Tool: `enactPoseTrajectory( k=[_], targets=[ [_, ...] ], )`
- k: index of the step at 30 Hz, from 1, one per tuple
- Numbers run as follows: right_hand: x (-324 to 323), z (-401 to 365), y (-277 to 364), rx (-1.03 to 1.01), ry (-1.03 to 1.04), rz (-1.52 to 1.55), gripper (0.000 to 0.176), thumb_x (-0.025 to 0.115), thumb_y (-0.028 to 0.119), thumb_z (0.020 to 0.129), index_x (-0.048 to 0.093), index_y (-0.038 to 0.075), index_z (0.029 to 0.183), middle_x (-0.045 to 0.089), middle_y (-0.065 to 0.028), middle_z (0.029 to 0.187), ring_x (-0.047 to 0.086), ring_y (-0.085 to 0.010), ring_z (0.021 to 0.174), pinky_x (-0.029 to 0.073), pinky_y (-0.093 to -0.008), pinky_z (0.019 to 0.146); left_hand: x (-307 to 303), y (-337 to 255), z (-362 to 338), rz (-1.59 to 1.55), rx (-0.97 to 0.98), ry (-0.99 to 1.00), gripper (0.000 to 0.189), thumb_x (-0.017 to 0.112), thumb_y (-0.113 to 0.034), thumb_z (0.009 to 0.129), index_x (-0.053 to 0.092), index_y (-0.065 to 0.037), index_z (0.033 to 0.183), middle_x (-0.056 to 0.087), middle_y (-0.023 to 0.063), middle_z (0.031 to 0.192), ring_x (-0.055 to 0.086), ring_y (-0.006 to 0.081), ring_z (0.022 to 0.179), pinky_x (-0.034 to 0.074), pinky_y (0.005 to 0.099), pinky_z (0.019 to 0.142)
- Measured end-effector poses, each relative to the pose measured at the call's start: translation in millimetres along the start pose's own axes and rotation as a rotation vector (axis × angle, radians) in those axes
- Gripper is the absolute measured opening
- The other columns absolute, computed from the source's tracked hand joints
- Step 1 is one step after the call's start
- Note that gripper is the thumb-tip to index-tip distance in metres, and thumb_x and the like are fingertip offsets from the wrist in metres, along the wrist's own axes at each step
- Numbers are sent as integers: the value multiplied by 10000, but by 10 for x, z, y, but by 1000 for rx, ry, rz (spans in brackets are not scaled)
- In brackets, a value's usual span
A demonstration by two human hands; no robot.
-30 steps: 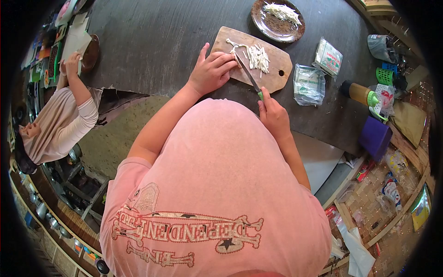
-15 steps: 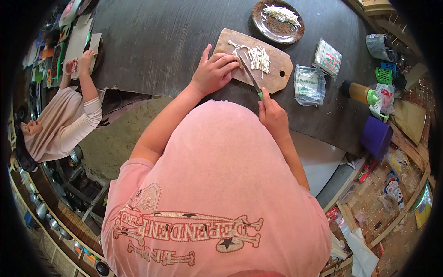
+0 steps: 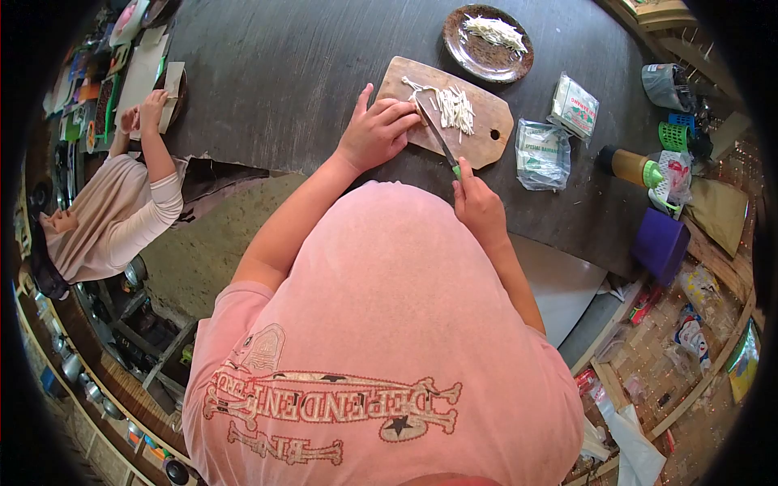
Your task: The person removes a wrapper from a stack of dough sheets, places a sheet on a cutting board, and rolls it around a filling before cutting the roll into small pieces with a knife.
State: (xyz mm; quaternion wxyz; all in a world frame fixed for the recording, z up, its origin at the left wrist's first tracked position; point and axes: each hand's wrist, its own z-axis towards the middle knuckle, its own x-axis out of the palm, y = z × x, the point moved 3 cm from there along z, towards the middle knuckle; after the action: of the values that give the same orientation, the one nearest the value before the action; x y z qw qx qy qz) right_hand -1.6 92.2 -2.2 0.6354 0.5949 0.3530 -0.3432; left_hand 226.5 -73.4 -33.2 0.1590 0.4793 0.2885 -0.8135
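Observation:
My right hand grips the green handle of a knife, its blade slanting up and left over the wooden cutting board. With fingers bent together, my left hand presses on the board's left part, its fingertips right beside the blade. Whatever lies under those fingertips is hidden. Thin white strips are heaped right of the blade, and a few more lie above its tip. Beyond the board a brown plate carries a pile of similar white strips.
Two plastic-wrapped packets, a greenish one and a white one, lie right of the board. Further right are a bottle with a green cap and a purple container. At the far left, another person works at the same dark table.
The whole view has shifted slightly, with the board and plate a little lower. Both hands stay at the board, the knife still in my right. The other person's hands have moved a little.

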Motion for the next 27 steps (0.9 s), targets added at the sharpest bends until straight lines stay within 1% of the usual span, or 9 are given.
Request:
enactPoseTrajectory(
  k=[9, 14, 19, 27],
  targets=[
    [45, -4, -47, -2, -3, 12, 562, 722, 172, 1039, 576, 46, 1567, 711, -157, 889, 735, -379, 731, 611, -487, 646, -7, -6, 2, -5, 1, 32, 462, 804, -205, 907, 725, -288, 1355, 654, -81, 1460, 581, 180, 1391, 248, 721, 1323],
    [59, -9, -32, 10, -1, -17, 563, 723, 172, 1037, 579, 52, 1568, 698, -144, 872, 730, -369, 714, 613, -483, 638, -21, -20, 5, 3, 9, 41, 466, 813, -206, 892, 727, -291, 1343, 646, -75, 1453, 576, 184, 1385, 247, 730, 1320],
    [-10, -7, 38, -2, -22, -62, 572, 726, 176, 1035, 583, 62, 1577, 667, -120, 857, 719, -332, 689, 613, -463, 627, -21, -14, 19, 11, 7, 51, 466, 817, -207, 886, 729, -289, 1336, 645, -77, 1445, 578, 183, 1373, 244, 734, 1319],
    [57, -9, -9, 12, -19, -53, 576, 733, 183, 1028, 587, 72, 1574, 681, -120, 872, 726, -339, 705, 617, -471, 634, -31, -26, 23, 2, 1, 46, 453, 815, -198, 886, 734, -289, 1323, 646, -79, 1437, 580, 180, 1371, 239, 729, 1323]
  ],
)
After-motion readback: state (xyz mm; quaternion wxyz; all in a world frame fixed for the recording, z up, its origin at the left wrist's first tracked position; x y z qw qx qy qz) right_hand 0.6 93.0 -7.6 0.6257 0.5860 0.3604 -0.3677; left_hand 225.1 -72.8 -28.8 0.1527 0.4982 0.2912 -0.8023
